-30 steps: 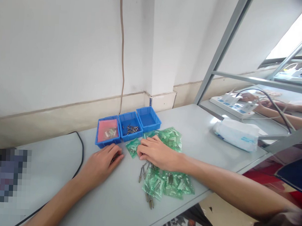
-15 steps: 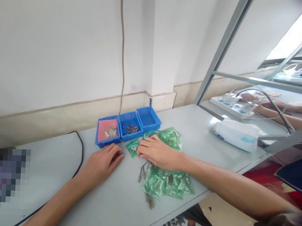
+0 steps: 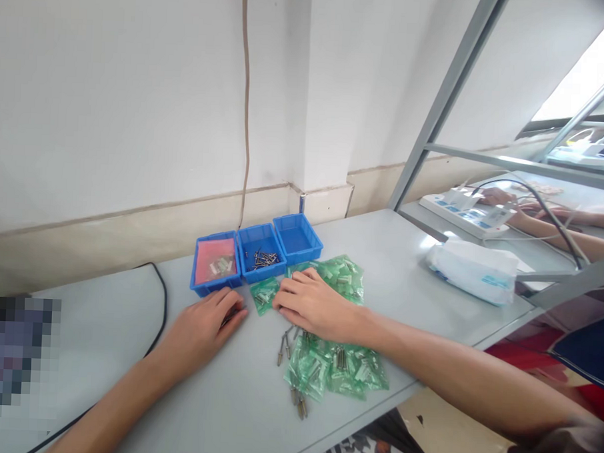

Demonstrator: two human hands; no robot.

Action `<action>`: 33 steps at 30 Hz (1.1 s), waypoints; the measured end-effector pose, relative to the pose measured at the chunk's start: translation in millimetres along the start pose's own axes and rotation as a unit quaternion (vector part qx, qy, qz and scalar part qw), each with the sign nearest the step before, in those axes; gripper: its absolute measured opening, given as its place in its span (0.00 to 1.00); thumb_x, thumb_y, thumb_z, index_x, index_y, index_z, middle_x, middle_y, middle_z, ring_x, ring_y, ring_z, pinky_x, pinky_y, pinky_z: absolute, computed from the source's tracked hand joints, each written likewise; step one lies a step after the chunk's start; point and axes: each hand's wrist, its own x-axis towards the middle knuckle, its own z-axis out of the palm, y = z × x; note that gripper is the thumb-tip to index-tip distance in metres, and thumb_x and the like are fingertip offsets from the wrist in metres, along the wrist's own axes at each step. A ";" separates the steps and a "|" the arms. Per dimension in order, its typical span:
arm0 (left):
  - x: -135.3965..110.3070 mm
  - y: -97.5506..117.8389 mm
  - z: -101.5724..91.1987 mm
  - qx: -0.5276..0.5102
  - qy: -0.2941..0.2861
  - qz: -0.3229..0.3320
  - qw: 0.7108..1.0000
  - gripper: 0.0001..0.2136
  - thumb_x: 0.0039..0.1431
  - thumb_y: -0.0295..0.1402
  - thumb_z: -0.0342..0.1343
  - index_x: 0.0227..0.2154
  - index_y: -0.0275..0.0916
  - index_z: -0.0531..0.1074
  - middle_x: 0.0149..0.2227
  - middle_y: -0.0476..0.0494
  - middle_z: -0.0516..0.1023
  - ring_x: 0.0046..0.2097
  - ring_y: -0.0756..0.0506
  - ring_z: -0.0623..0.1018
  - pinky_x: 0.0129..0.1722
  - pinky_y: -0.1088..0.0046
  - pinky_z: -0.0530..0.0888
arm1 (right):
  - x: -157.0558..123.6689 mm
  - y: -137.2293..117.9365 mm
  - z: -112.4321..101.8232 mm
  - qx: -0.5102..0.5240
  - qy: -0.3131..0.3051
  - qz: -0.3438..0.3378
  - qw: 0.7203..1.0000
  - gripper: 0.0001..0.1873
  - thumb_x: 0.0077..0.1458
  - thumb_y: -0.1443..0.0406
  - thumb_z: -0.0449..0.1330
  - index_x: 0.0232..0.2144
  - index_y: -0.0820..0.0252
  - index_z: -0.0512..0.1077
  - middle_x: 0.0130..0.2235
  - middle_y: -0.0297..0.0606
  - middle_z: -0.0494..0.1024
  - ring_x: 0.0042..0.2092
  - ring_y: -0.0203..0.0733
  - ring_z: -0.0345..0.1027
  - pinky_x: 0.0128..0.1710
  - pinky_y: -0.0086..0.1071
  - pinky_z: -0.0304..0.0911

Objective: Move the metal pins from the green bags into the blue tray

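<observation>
My left hand [image 3: 208,321] rests on the table just in front of the blue bins, its fingers curled. A bit of something dark shows between thumb and fingers, too small to name. With closed fingers, my right hand [image 3: 313,307] grips the right edge of a small green plastic bag [image 3: 263,294] with metal pieces inside. More green bags [image 3: 326,371] filled with white and metal pieces lie behind and in front of that hand. Loose thin metal pins with thicker ends [image 3: 282,349] lie beside them, and several more [image 3: 300,405] lie nearer the table's front edge.
Three blue bins stand in a row: the left bin [image 3: 198,282] holds a pink sheet and a clear bag, the middle bin [image 3: 252,276] metal pins. A black cable [image 3: 161,294] crosses the left side. At right are a white packet [image 3: 473,269], a power strip [image 3: 463,213] and another person's hands [image 3: 498,196].
My right hand and the small green bag at its fingertips have shifted very slightly left. My left hand stays where it was.
</observation>
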 end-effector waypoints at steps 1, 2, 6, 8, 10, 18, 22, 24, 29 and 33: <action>0.1 0.3 -0.3 0.000 0.000 -0.001 1.000 0.12 0.76 0.45 0.46 0.43 0.45 0.69 0.41 0.48 0.77 0.38 0.44 0.78 0.37 0.68 0.70 | 0.0 -0.2 0.4 -0.002 0.000 0.001 1.000 0.11 0.75 0.67 0.51 0.46 0.59 0.75 0.44 0.41 0.77 0.45 0.46 0.61 0.49 0.40 0.49; 0.1 0.6 -0.5 -0.001 0.000 -0.001 1.000 0.12 0.76 0.45 0.46 0.43 0.45 0.69 0.41 0.48 0.77 0.38 0.44 0.78 0.37 0.68 0.70 | 0.0 -0.3 0.8 -0.005 0.001 0.001 1.000 0.12 0.74 0.67 0.51 0.47 0.59 0.75 0.44 0.41 0.77 0.45 0.46 0.61 0.49 0.40 0.49; -0.4 0.7 -0.5 0.002 -0.002 -0.002 1.000 0.13 0.76 0.46 0.45 0.43 0.45 0.69 0.41 0.48 0.77 0.38 0.44 0.78 0.37 0.68 0.70 | -0.2 0.5 0.5 -0.027 0.003 -0.004 1.000 0.13 0.74 0.70 0.50 0.48 0.59 0.75 0.45 0.42 0.77 0.45 0.47 0.60 0.48 0.42 0.49; -0.6 0.0 0.0 0.003 -0.003 0.000 1.000 0.13 0.76 0.46 0.45 0.43 0.45 0.69 0.41 0.48 0.77 0.39 0.44 0.78 0.38 0.67 0.70 | -0.4 1.2 -0.8 -0.034 0.003 -0.008 0.999 0.14 0.73 0.72 0.50 0.48 0.59 0.75 0.45 0.43 0.77 0.45 0.47 0.60 0.48 0.43 0.48; -0.6 -0.7 0.6 0.002 0.002 0.004 1.000 0.13 0.76 0.46 0.45 0.43 0.45 0.69 0.41 0.47 0.77 0.39 0.44 0.78 0.38 0.68 0.71 | -0.7 1.9 -2.3 -0.032 0.005 -0.013 0.999 0.13 0.72 0.72 0.50 0.46 0.59 0.75 0.44 0.43 0.78 0.45 0.48 0.60 0.48 0.43 0.48; -0.2 -0.4 0.7 0.003 0.012 0.007 1.000 0.12 0.75 0.45 0.46 0.43 0.45 0.70 0.40 0.48 0.78 0.38 0.44 0.78 0.36 0.68 0.71 | -0.9 2.7 -1.6 -0.037 0.003 -0.014 0.999 0.12 0.73 0.71 0.50 0.43 0.59 0.73 0.44 0.43 0.76 0.46 0.49 0.60 0.51 0.44 0.48; -0.6 -0.5 1.2 0.006 0.010 0.008 1.000 0.12 0.76 0.45 0.46 0.43 0.45 0.69 0.40 0.47 0.78 0.38 0.44 0.78 0.37 0.68 0.70 | 0.8 1.1 -0.6 -0.052 -0.003 -0.007 0.999 0.12 0.75 0.66 0.50 0.42 0.60 0.72 0.44 0.43 0.75 0.45 0.48 0.60 0.50 0.43 0.49; -0.7 -0.6 1.1 0.008 0.005 0.007 1.000 0.13 0.76 0.46 0.45 0.43 0.45 0.69 0.40 0.47 0.77 0.39 0.44 0.78 0.37 0.68 0.70 | 1.6 0.1 -0.5 -0.059 -0.004 -0.007 0.998 0.13 0.76 0.66 0.49 0.42 0.61 0.72 0.45 0.44 0.75 0.45 0.48 0.60 0.49 0.43 0.50; -0.7 -0.6 0.0 0.006 -0.008 -0.001 1.000 0.12 0.76 0.46 0.45 0.44 0.45 0.68 0.41 0.48 0.77 0.40 0.43 0.78 0.38 0.68 0.70 | 1.9 0.0 0.6 -0.088 -0.008 -0.010 0.996 0.13 0.77 0.63 0.49 0.42 0.62 0.71 0.45 0.45 0.75 0.45 0.49 0.61 0.48 0.43 0.51; -0.7 -1.1 0.2 0.003 -0.004 0.001 1.000 0.12 0.76 0.45 0.46 0.43 0.45 0.68 0.40 0.48 0.77 0.39 0.44 0.78 0.37 0.68 0.69 | 0.6 2.0 2.2 -0.109 0.002 -0.020 0.994 0.14 0.76 0.61 0.51 0.42 0.62 0.71 0.45 0.45 0.74 0.45 0.49 0.61 0.48 0.43 0.51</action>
